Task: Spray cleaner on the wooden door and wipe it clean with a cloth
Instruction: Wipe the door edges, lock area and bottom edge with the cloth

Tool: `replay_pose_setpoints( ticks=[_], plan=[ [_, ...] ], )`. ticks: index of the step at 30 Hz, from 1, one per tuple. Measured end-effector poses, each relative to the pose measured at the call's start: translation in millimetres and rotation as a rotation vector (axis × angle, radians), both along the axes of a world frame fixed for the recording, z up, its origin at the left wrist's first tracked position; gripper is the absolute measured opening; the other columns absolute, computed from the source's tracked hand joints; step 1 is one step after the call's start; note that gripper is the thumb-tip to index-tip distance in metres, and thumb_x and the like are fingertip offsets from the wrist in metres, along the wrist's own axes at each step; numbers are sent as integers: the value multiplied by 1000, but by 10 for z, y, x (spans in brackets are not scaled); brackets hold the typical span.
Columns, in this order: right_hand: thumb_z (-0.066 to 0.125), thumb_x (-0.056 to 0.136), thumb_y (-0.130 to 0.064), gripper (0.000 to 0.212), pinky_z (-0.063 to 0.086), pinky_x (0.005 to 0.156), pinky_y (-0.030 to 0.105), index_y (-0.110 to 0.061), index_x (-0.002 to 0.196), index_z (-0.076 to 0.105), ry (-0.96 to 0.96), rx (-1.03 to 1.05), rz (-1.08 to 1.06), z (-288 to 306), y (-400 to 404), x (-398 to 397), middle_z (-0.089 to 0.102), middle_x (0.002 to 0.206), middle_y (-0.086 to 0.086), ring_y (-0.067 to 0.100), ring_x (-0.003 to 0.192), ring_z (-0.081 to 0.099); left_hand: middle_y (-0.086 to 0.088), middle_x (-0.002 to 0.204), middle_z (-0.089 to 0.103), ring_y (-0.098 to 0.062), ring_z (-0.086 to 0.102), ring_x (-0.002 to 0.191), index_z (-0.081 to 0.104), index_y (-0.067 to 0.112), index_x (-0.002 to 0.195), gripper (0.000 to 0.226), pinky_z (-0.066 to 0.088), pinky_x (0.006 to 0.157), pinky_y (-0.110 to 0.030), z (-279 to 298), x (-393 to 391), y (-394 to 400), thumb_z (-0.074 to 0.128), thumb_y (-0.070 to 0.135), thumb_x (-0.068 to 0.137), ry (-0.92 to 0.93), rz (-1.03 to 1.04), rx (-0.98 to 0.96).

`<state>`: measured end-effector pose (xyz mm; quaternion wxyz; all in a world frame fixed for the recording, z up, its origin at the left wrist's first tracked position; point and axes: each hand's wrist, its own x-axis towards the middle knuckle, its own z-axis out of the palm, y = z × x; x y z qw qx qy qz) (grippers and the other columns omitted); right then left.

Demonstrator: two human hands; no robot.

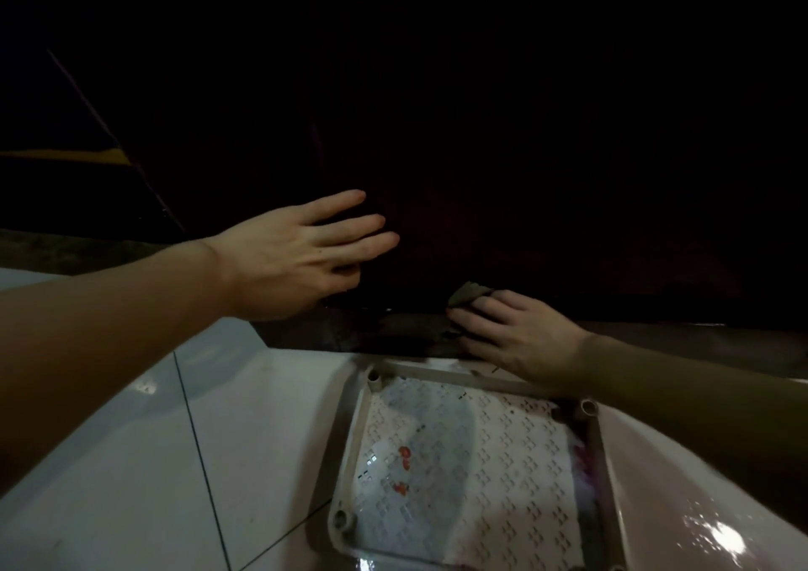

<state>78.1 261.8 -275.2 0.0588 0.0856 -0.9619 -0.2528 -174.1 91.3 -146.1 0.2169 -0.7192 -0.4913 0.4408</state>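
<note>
Nearest me, a perforated white plastic tray (503,452) in a grey frame lies on the glossy white floor tiles (131,461); small red specks show through its lattice. Beyond the tray's far edge, my right hand (520,338) rests low at the dark sill, fingers curled over a crumpled greyish cloth (468,294) pressed against the bottom edge of the wooden door (524,155). Farther left and higher, my left hand (297,255) is open, fingers straight and slightly spread, palm toward the door's lower panel; whether it touches cannot be told. The door fills the upper field, very dark, its surface detail unreadable.
</note>
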Motion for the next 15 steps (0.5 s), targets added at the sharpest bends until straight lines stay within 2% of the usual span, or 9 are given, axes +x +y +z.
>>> replay_pose_setpoints(
  ticks=[3, 8, 12, 15],
  plan=[
    [58, 75, -21, 44, 49, 95, 43, -15, 117, 68, -15, -3, -2, 6, 30, 37, 58, 133, 13, 32, 116, 58, -11, 143, -39, -27, -38, 130, 19, 21, 151, 51, -33, 100, -52, 14, 85, 56, 27, 29, 101, 30, -4, -25],
    [63, 82, -35, 39, 42, 104, 40, -20, 117, 68, 27, -52, 4, -53, -277, -410, 59, 132, 8, 28, 122, 55, -13, 153, -31, -31, -28, 141, 18, 19, 151, 52, -35, 97, -52, 31, 186, 127, 25, 28, 100, 77, -37, -46],
    [48, 86, -27, 37, 44, 102, 40, -20, 116, 69, 38, -43, 0, -52, -198, -221, 59, 132, 6, 28, 120, 55, -15, 156, -23, -33, -23, 143, 19, 19, 151, 53, -32, 102, -54, 47, 302, 268, 28, 32, 100, 130, -89, -38],
    [36, 88, -22, 44, 48, 96, 41, -19, 116, 69, 34, -18, -9, -31, 100, 244, 59, 133, 9, 29, 115, 58, -16, 158, -17, -33, -19, 145, 24, 18, 150, 52, -34, 100, -53, 17, 419, 398, 29, 28, 99, 75, -150, -42]
  ],
)
